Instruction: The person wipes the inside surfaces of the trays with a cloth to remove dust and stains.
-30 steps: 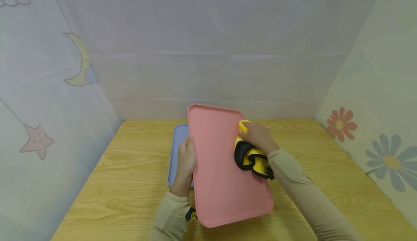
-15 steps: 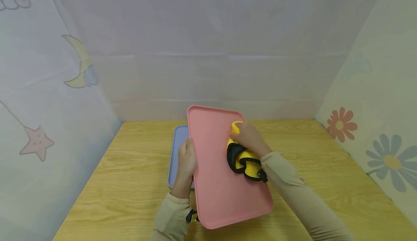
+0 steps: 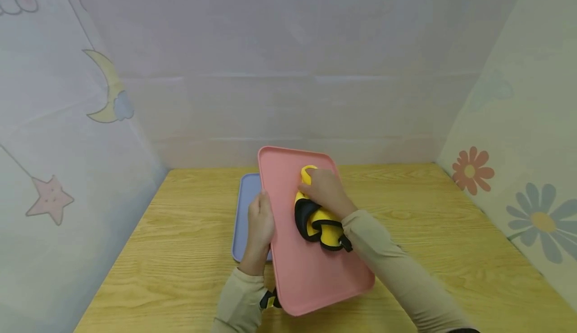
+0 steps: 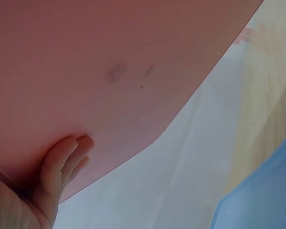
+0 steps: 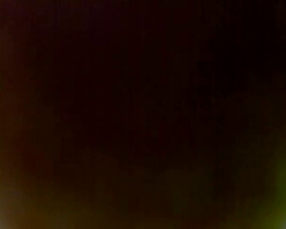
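Note:
In the head view, a pink rectangular tray (image 3: 315,278) is held up at a slant over the table. My left hand (image 3: 261,223) grips its left edge. Seen from the left wrist, the fingers of that left hand (image 4: 62,167) lie against the underside of the tray (image 4: 148,90), which bears a few small dark marks. My right hand (image 3: 325,190) holds a bunched yellow cloth with black edging (image 3: 307,218) against the upper face of the tray. The right wrist view is almost wholly dark.
A blue tray (image 3: 243,213) lies on the wooden table (image 3: 180,243), partly hidden behind the pink tray and my left hand. Pale walls with printed pictures surround the table, with a moon and star on the left and flowers on the right.
My right hand and the yellow cloth have moved left across the pink tray, from near its right edge to its middle. My left hand and the tray have hardly moved.

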A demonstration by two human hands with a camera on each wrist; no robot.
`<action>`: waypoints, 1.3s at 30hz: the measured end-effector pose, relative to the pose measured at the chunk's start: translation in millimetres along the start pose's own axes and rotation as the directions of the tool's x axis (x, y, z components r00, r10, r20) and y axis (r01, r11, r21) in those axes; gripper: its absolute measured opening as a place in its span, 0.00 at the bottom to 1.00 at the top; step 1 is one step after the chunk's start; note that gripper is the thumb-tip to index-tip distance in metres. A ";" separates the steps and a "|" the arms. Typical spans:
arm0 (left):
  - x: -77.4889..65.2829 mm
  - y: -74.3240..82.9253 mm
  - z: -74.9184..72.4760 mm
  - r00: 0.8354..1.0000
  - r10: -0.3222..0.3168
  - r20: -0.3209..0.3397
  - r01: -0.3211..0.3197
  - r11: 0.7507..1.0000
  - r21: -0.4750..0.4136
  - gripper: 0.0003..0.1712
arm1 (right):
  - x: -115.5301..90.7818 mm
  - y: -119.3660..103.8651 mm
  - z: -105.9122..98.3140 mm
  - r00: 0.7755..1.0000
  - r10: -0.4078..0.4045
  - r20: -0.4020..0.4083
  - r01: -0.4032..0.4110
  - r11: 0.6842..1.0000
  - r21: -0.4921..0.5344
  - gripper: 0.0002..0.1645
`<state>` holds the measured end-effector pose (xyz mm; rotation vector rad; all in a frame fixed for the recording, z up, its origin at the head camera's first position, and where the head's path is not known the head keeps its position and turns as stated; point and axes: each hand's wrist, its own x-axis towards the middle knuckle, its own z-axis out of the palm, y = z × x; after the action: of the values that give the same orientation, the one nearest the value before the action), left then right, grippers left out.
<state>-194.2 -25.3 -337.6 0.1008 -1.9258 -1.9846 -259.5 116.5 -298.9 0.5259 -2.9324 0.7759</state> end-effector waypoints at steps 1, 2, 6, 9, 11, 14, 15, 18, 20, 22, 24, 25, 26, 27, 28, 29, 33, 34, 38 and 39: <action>0.1 -0.4 0.0 1.000 -0.005 0.001 0.005 1.000 0.002 0.21 | -0.1 -3.1 1.3 1.000 -0.012 -0.008 0.012 1.000 0.001 0.17; 0.2 -0.7 0.0 1.000 -0.009 0.003 0.009 1.000 0.001 0.21 | 0.0 -6.5 2.6 1.000 -0.013 -0.016 0.013 1.000 0.009 0.15; -0.3 -1.9 0.4 1.000 0.009 -0.009 -0.008 1.000 0.023 0.21 | 0.2 -19.5 8.4 0.998 -0.021 -0.066 0.025 0.998 0.052 0.09; -1.1 -2.2 1.1 0.999 0.031 -0.019 -0.030 0.998 0.047 0.21 | -1.0 -29.4 12.2 0.993 -0.045 -0.110 0.051 0.997 0.053 0.11; -2.3 -1.8 2.2 0.999 0.033 -0.019 -0.032 0.997 0.071 0.21 | -2.7 -35.5 13.5 0.988 -0.087 -0.131 0.091 0.995 0.028 0.09; -3.4 -1.5 3.9 0.999 0.028 -0.016 -0.027 0.996 0.088 0.21 | -4.1 -44.3 14.1 0.978 -0.149 -0.144 0.148 0.989 -0.021 0.07; -3.6 -1.1 4.3 1.000 0.024 -0.013 -0.022 0.996 0.091 0.21 | -4.3 -47.0 14.0 0.975 -0.167 -0.146 0.163 0.986 -0.041 0.07; -3.6 -0.3 5.2 1.000 0.021 -0.009 -0.020 0.994 0.106 0.21 | -5.4 -54.0 12.4 0.969 -0.203 -0.141 0.192 0.977 -0.092 0.06; -3.6 -0.1 5.7 1.000 0.015 -0.003 -0.015 0.993 0.114 0.22 | -6.4 -56.8 11.4 0.968 -0.212 -0.133 0.197 0.974 -0.112 0.05; -3.6 -0.3 6.0 1.000 0.006 0.003 -0.006 0.994 0.109 0.22 | -7.5 -57.6 11.1 0.970 -0.213 -0.116 0.197 0.971 -0.136 0.06; -4.1 -0.8 6.0 1.000 -0.007 0.006 0.007 0.995 0.099 0.22 | -9.2 -57.2 11.1 0.972 -0.217 -0.095 0.201 0.968 -0.152 0.07; -4.1 -1.6 5.9 1.000 -0.012 0.005 0.011 0.996 0.092 0.22 | -9.9 -56.9 11.4 0.972 -0.222 -0.082 0.207 0.965 -0.163 0.09; -3.9 -2.3 5.6 1.000 -0.013 0.001 0.013 0.996 0.089 0.22 | -10.8 -56.4 11.5 0.971 -0.231 -0.067 0.217 0.961 -0.172 0.10; -3.6 -2.9 5.3 1.000 -0.013 -0.003 0.013 0.996 0.083 0.22 | -12.0 -56.0 11.7 0.970 -0.239 -0.053 0.226 0.957 -0.183 0.12; -3.3 -3.5 4.9 1.000 -0.009 -0.008 0.010 0.997 0.078 0.22 | -13.5 -55.6 11.8 0.967 -0.250 -0.041 0.238 0.951 -0.195 0.14; -2.9 -3.9 4.5 1.000 -0.005 -0.013 0.006 0.997 0.075 0.22 | -15.2 -55.2 11.7 0.963 -0.267 -0.029 0.256 0.944 -0.210 0.17; -0.9 -4.6 3.0 1.000 0.000 -0.015 0.000 0.999 0.048 0.23 | -22.5 -53.3 11.8 0.947 -0.322 -0.010 0.307 0.911 -0.276 0.24; -0.7 -4.4 2.8 1.000 -0.003 -0.011 0.003 0.999 0.035 0.23 | -24.1 -52.9 11.6 0.944 -0.330 -0.012 0.313 0.905 -0.288 0.25; -0.3 -2.8 1.9 1.000 -0.024 0.014 0.024 1.000 -0.009 0.22 | -27.8 -50.5 10.1 0.946 -0.322 -0.019 0.302 0.904 -0.303 0.25; -0.3 -2.1 1.4 0.999 -0.029 0.020 0.029 0.999 -0.019 0.22 | -28.0 -49.6 9.6 0.948 -0.317 -0.017 0.298 0.906 -0.301 0.25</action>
<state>-194.8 -23.8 -339.7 0.1053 -1.9274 -2.0293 -216.0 80.1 -288.1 0.8837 -2.7309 0.3053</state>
